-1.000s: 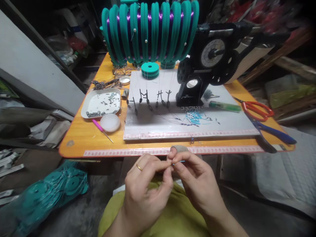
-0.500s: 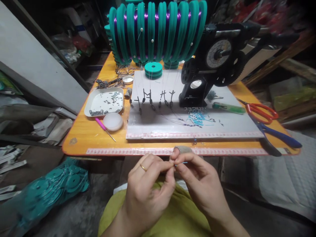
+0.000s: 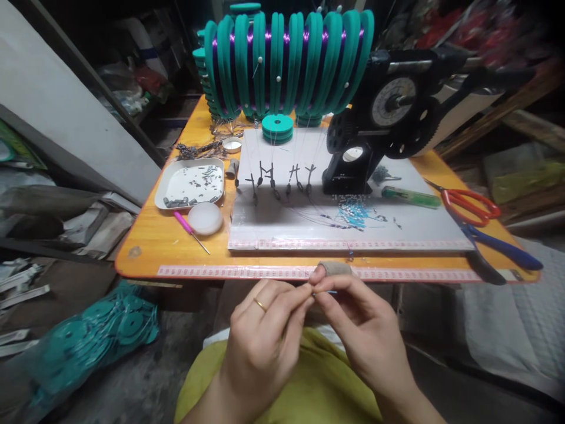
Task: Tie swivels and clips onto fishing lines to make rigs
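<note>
Left hand (image 3: pixel 267 333) has brought thumb closer to forefinger.

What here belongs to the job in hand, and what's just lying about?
In use, apparently:
thin blue strand, held where left hand and right hand meet
grey finger sleeve, worn
silver-blue heap of small parts, probably

Lying about:
orange-handled scissors
blue-handled pliers
pink-handled metal spike
slim green tool
</note>
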### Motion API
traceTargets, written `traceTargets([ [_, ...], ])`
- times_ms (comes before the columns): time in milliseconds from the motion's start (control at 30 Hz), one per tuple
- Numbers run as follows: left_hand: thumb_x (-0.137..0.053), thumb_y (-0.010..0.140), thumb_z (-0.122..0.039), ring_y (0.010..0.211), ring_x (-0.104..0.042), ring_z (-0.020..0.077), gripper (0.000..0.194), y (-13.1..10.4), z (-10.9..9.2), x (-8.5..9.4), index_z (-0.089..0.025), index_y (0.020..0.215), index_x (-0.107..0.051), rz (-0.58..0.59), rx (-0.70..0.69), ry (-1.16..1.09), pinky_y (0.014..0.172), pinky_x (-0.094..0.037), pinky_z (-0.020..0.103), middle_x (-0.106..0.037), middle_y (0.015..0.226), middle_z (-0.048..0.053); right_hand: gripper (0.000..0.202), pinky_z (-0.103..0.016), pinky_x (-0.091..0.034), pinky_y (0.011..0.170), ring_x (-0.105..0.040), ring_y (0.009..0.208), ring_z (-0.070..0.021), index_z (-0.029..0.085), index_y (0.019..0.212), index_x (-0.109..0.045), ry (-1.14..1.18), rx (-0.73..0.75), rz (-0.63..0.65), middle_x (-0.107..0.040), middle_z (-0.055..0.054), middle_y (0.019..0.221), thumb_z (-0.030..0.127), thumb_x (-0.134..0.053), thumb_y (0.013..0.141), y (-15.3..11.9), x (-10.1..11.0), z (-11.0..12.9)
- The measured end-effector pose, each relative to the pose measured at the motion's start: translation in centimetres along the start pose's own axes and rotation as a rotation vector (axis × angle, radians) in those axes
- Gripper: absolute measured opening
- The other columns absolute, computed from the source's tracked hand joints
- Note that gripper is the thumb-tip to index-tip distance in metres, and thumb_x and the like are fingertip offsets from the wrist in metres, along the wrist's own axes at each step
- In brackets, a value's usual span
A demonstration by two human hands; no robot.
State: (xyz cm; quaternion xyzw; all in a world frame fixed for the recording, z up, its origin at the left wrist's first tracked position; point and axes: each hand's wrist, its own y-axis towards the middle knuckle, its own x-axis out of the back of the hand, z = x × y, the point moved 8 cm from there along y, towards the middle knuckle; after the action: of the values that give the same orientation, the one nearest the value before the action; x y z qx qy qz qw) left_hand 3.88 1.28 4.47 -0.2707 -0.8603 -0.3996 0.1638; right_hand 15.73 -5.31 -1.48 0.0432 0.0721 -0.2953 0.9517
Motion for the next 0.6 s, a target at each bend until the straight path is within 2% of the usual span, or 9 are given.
traceTargets([
  [100, -0.062, 0.085, 0.004, 0.081, -0.067, 0.0144, 0.029, -0.3, 0.2, -0.2, -0.012, 0.109, -0.067, -0.026, -0.066, 0.011, 0.075, -0.057, 0.025, -0.074, 0.088, 0.008, 0.004, -0.013, -0.056, 0.078, -0.069, 0.084, -0.0095, 0.029, 0.09, -0.072, -0.015, -0.04, 0.022, -0.068, 0.002, 0.09, 0.026, -0.07, 0.091, 0.3, -0.1, -0.1],
  [167, -0.062, 0.086, 0.003, 0.082, -0.069, 0.0139, 0.031, -0.2, 0.5, -0.3, -0.014, 0.111, -0.067, -0.046, -0.101, 0.025, 0.085, -0.055, 0.03, -0.075, 0.088, 0.005, 0.003, -0.015, -0.057, 0.075, -0.068, 0.08, -0.0102, 0.027, 0.089, -0.07, 0.026, -0.11, 0.061, -0.068, 0.002, 0.088, 0.029, -0.07, 0.092, 0.5, -0.3, -0.5],
  [267, -0.066, 0.088, -0.006, 0.089, -0.07, 0.0158, 0.032, 0.1, 1.0, -0.5, -0.02, 0.116, -0.064, -0.053, -0.099, 0.062, 0.109, -0.039, 0.043, -0.077, 0.088, 0.0, 0.008, -0.018, -0.056, 0.075, -0.066, 0.082, -0.0116, 0.024, 0.088, -0.068, 0.058, -0.156, 0.076, -0.067, 0.0, 0.09, 0.032, -0.069, 0.092, 0.7, -0.5, -0.7],
  [333, -0.07, 0.086, -0.013, 0.1, -0.069, 0.0197, 0.037, 0.3, 1.7, -0.6, -0.021, 0.121, -0.059, -0.029, -0.05, 0.082, 0.115, -0.029, 0.05, -0.077, 0.093, 0.002, 0.01, -0.018, -0.055, 0.074, -0.065, 0.083, -0.012, 0.023, 0.088, -0.068, 0.053, -0.149, 0.063, -0.067, -0.001, 0.093, 0.033, -0.069, 0.092, 0.8, -0.3, -0.6],
  [400, -0.072, 0.084, -0.016, 0.108, -0.066, 0.0233, 0.04, 0.4, 2.3, -0.6, -0.021, 0.121, -0.055, -0.005, -0.001, 0.103, 0.114, -0.026, 0.055, -0.077, 0.096, 0.004, 0.011, -0.018, -0.054, 0.071, -0.063, 0.079, -0.011, 0.023, 0.088, -0.067, 0.037, -0.13, 0.049, -0.066, -0.001, 0.094, 0.033, -0.069, 0.092, 0.8, -0.1, -0.4],
  [467, -0.069, 0.084, -0.011, 0.107, -0.065, 0.0242, 0.031, 0.3, 2.6, -0.3, -0.022, 0.111, -0.057, -0.003, 0.015, 0.117, 0.11, -0.028, 0.055, -0.076, 0.09, 0.002, 0.012, -0.017, -0.052, 0.066, -0.06, 0.071, -0.0094, 0.022, 0.087, -0.067, 0.003, -0.112, 0.026, -0.065, -0.001, 0.093, 0.033, -0.068, 0.092, 0.9, 0.3, -0.3],
  [600, -0.064, 0.084, -0.003, 0.086, -0.066, 0.0194, 0.022, 0.4, 2.3, 0.5, -0.024, 0.092, -0.061, -0.033, -0.012, 0.101, 0.103, -0.031, 0.049, -0.071, 0.075, -0.003, 0.012, -0.02, -0.052, 0.064, -0.06, 0.067, -0.0097, 0.022, 0.087, -0.067, -0.05, -0.075, -0.029, -0.066, -0.003, 0.097, 0.033, -0.069, 0.091, 1.0, 0.8, -0.1],
])
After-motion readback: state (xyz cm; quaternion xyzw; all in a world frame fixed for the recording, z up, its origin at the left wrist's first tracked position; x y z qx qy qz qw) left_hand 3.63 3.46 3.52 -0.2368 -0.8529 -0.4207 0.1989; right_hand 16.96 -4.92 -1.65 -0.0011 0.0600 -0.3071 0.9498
